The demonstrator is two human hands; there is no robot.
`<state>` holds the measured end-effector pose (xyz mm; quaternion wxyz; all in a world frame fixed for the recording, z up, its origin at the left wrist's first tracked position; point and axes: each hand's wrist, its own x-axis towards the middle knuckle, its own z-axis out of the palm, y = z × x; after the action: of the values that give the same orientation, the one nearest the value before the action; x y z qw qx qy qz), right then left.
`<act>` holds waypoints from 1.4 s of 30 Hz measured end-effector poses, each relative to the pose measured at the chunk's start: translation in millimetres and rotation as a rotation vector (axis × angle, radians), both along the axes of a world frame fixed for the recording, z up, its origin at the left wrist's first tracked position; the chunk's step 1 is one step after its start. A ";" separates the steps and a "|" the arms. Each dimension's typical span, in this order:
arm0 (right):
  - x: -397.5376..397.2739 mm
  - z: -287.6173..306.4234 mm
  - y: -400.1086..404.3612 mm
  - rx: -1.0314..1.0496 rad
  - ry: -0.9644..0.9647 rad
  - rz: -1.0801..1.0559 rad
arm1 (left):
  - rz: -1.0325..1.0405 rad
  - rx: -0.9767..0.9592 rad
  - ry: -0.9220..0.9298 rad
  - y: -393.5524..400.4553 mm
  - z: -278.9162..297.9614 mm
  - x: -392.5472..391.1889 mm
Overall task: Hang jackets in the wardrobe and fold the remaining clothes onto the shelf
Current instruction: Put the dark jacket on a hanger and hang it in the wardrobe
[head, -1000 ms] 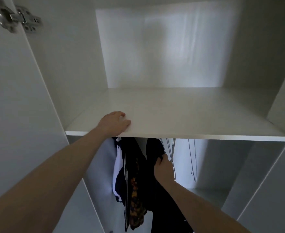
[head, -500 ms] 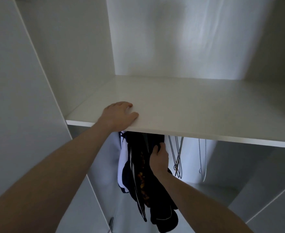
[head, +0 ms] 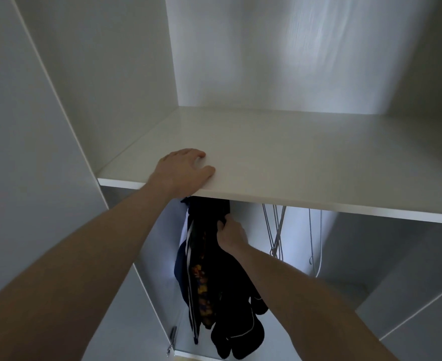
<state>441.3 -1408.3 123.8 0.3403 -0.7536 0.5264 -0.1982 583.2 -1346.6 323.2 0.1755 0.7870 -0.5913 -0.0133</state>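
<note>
At the far left, the open door (head: 19, 152) of the wardrobe (head: 115, 74) is seen edge-on, its long edge slanting down toward the shelf's left end. A hinge (head: 172, 340) is fixed low on the side panel, near the bottom.

The left hand (head: 182, 170) is laid flat on the shelf (head: 306, 157) at its front edge, near the left corner; its grip is released, the fingers spread straight on the board and the thumb lying along the lip. To the right of the hand, the shelf top is bare across its width and back to the rear wall, and the front edge runs on unbroken to the right border.

Below the shelf, just right of the left hand, the jackets (head: 214, 282) are hung close together against the left side of the lower compartment: a dark one with white stripes, one with an orange pattern, and a black one in front. The right hand (head: 230, 234) is clenched on the upper part of the black jacket, just under the shelf edge; its fingertips are hidden in the cloth.

Further right, bare wire hangers (head: 276, 230) are hung apart from the jackets, with open room between them. More open room is left beyond them toward the right wall.
</note>
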 end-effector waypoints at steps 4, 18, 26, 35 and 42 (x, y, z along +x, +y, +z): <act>-2.3 -11.8 14.4 -0.004 -0.013 0.065 | -0.003 -0.005 -0.004 -0.4 -1.7 0.9; -137.0 -23.3 12.9 -0.291 -0.156 -0.453 | -0.005 -0.010 0.013 -1.4 -4.0 2.0; -152.5 -36.3 23.4 -0.014 0.043 -0.334 | -0.006 0.007 0.030 3.1 -0.7 -0.3; -127.4 -42.8 31.9 -0.022 -0.168 -0.220 | -0.009 -0.006 0.047 5.3 2.7 -3.4; -137.8 -39.9 15.5 -0.152 -0.362 -0.574 | 0.002 -0.020 0.036 3.9 1.9 -2.9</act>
<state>303.6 -1392.8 83.9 0.3011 -0.5505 0.6318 -0.4550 580.2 -1342.6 325.1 0.1939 0.7855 -0.5874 -0.0215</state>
